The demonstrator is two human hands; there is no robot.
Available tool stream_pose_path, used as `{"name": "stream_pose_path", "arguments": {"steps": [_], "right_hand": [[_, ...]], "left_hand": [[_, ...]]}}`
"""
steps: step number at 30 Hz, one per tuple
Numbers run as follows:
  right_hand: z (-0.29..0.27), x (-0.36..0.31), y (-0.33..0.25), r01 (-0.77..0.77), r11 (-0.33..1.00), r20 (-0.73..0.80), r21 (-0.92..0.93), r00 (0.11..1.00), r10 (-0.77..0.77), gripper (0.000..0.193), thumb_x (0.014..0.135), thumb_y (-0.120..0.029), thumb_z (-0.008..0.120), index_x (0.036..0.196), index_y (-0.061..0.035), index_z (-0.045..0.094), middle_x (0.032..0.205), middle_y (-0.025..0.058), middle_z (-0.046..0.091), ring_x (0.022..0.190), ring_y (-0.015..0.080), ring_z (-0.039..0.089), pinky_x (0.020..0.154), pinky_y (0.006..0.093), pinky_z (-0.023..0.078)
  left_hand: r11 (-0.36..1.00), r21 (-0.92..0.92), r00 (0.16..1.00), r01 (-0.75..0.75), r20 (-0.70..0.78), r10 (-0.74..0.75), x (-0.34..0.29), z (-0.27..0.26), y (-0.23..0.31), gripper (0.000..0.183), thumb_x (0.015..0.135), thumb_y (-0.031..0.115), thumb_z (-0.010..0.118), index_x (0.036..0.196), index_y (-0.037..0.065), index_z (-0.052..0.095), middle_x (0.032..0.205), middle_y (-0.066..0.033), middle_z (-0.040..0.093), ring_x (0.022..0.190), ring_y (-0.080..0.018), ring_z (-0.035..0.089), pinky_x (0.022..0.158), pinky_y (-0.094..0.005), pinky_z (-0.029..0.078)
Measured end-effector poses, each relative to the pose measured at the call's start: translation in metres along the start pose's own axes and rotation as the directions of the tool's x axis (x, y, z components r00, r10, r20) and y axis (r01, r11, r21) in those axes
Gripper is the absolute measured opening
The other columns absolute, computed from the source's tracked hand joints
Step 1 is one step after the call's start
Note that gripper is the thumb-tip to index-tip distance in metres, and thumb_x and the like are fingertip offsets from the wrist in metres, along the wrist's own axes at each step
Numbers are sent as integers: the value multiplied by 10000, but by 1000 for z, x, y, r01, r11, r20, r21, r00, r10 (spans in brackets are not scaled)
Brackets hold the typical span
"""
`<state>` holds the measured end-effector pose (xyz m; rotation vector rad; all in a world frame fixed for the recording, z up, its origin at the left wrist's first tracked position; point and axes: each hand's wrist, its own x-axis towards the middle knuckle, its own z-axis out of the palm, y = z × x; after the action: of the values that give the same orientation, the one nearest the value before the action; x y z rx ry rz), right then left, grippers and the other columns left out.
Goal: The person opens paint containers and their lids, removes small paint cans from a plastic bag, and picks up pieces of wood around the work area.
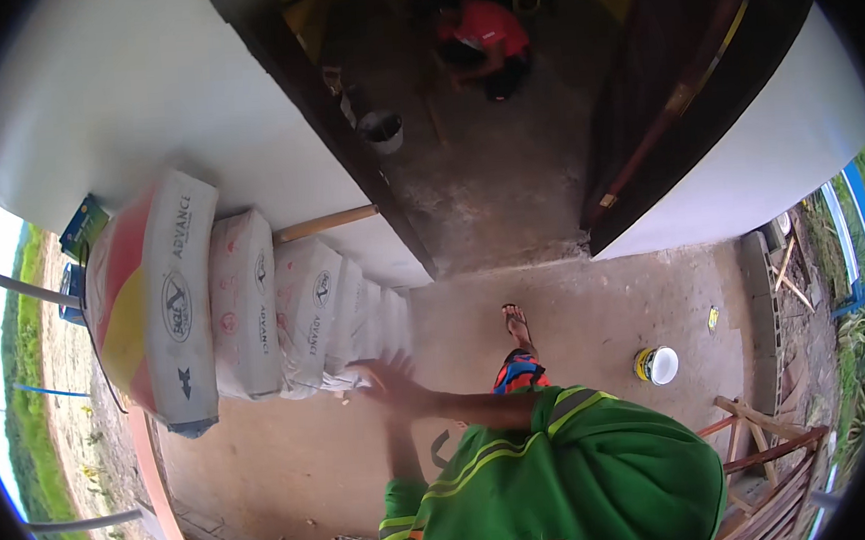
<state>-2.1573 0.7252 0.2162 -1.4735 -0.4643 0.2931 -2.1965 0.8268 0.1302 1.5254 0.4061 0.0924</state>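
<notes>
My right arm reaches left across my body, and my right hand has its fingers spread. Nothing shows in its grasp. It overlaps the lower part of a stack of white paper sacks in the picture; whether it touches them I cannot tell. From the lower edge my left forearm rises to the same spot, where my left hand is mostly hidden behind the right one. The top sack has a white side with dark print and a red and yellow face. Lower sacks recede toward the floor.
Ahead is a dark doorway with a person in red crouching inside near a bucket. A white and yellow pail stands on the concrete floor to the right. Wooden pieces lie lower right, beyond a block wall.
</notes>
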Motion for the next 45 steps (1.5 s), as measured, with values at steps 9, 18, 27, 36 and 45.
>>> {"name": "stream_pose_path", "arguments": {"steps": [9,18,27,36,45], "right_hand": [[-206,46,117,-38,899,-348,-437,928,-130,387,1013,-293,446,1304,-49,521,1287,185,550,1277,366,463,1069,433,371],[-349,65,110,-183,322,-157,929,593,789,592,996,-504,429,1380,-53,445,1310,158,542,1257,298,484,1074,429,365],[-344,59,89,-542,200,343,816,733,588,411,977,-438,555,1239,-121,544,1178,10,598,1149,138,542,1005,319,394],[-279,77,66,-774,364,588,518,631,506,411,1012,-371,488,1295,-78,537,1201,52,595,1144,169,567,1017,341,415],[-117,78,44,-692,702,642,168,617,455,521,1035,-343,372,1438,-14,411,1467,183,437,1370,260,402,1155,380,268]], "left_hand": [[760,-469,869,450,425,-252,55,205,20,651,1033,509,300,1470,28,341,1473,-118,398,1378,-251,345,1158,-423,223],[832,417,795,-366,605,46,125,332,31,551,1047,282,298,1533,24,258,1614,-156,195,1504,-311,140,1211,-492,67],[492,814,938,-309,345,19,158,312,45,237,833,206,583,1006,44,588,968,-170,583,963,-398,563,841,-491,431],[964,244,964,105,-262,-39,115,220,-64,591,1008,531,332,1004,3,594,877,-119,654,835,-243,635,813,-394,491],[709,-698,825,98,-342,-451,57,159,26,929,893,759,265,1532,85,243,1536,-180,309,1379,-341,326,1123,-478,299]]}}
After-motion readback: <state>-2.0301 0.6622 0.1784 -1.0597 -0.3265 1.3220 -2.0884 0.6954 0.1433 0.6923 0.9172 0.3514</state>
